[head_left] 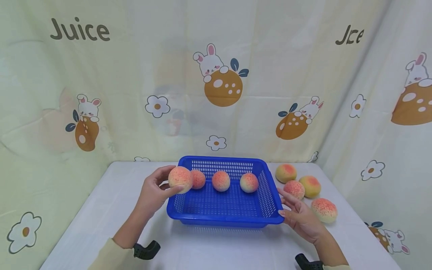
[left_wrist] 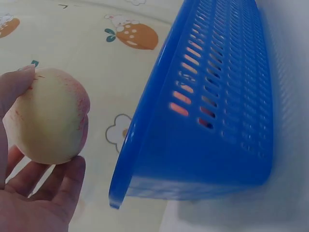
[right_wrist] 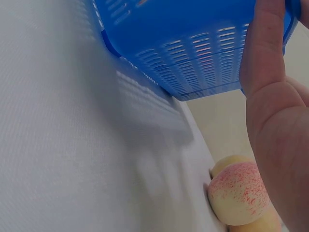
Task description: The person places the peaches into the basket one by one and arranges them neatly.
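My left hand (head_left: 153, 193) holds a pink-and-cream peach (head_left: 180, 179) between thumb and fingers, at the left rim of a blue plastic basket (head_left: 224, 218). In the left wrist view that peach (left_wrist: 50, 116) is beside the basket's perforated wall (left_wrist: 207, 96). Three peaches, among them a middle one (head_left: 221, 181) and a right one (head_left: 249, 182), lie in a row inside the basket; the held peach partly covers the leftmost (head_left: 198, 179). With thumb and fingers, my right hand (head_left: 300, 217) grips the basket's right rim near its front corner.
Several more peaches rest on the white table (head_left: 222, 251) to the right of the basket, including a yellowish one (head_left: 285, 173) at the back and a speckled one (head_left: 324, 210) beside my right hand. A printed curtain (head_left: 175, 75) hangs behind the table and along its sides.
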`<state>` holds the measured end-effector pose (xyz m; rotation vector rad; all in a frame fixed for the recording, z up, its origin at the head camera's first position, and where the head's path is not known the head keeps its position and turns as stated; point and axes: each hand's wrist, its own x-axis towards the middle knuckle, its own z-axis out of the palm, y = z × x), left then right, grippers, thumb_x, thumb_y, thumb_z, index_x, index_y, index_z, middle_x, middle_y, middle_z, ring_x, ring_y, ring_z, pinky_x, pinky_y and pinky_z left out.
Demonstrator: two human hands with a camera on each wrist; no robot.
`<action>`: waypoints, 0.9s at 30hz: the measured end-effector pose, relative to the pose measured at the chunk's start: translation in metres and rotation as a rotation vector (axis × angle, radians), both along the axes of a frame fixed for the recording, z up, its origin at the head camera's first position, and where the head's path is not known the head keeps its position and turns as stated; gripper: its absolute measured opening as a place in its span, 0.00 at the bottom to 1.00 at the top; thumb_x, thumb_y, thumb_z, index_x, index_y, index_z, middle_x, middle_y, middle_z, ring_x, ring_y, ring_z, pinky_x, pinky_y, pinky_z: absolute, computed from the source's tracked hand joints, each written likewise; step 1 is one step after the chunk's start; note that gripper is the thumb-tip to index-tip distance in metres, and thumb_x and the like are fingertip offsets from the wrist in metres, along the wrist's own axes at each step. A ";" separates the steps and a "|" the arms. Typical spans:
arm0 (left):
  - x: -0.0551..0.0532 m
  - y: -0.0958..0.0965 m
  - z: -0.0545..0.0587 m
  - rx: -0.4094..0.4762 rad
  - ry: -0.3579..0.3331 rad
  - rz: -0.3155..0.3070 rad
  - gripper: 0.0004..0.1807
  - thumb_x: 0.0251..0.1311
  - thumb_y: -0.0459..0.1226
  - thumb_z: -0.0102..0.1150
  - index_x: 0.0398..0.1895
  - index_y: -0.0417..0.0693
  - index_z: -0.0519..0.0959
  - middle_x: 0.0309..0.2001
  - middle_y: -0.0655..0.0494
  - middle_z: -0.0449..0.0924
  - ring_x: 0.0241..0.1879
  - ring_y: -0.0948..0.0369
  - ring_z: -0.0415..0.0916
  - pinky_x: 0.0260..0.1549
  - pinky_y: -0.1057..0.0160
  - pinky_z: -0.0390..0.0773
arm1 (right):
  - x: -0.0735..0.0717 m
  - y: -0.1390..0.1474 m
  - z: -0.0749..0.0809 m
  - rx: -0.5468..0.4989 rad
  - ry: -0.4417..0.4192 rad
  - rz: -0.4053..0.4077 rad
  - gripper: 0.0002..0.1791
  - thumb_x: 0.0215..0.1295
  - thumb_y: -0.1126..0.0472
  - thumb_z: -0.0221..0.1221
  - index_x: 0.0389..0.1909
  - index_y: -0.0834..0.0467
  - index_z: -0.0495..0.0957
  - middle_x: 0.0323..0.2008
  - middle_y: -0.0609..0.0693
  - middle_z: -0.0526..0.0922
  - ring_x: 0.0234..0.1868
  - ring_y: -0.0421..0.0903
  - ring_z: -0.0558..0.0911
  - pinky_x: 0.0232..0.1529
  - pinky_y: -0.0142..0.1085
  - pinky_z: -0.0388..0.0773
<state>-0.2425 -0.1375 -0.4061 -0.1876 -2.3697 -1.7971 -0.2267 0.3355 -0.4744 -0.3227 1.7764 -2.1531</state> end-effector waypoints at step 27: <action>-0.017 0.071 0.001 0.070 -0.074 -0.174 0.35 0.52 0.42 0.79 0.65 0.61 0.76 0.61 0.55 0.80 0.57 0.53 0.80 0.52 0.55 0.85 | -0.001 0.000 0.000 0.006 0.004 -0.002 0.42 0.76 0.72 0.52 0.83 0.56 0.41 0.55 0.45 0.75 0.56 0.40 0.84 0.58 0.36 0.82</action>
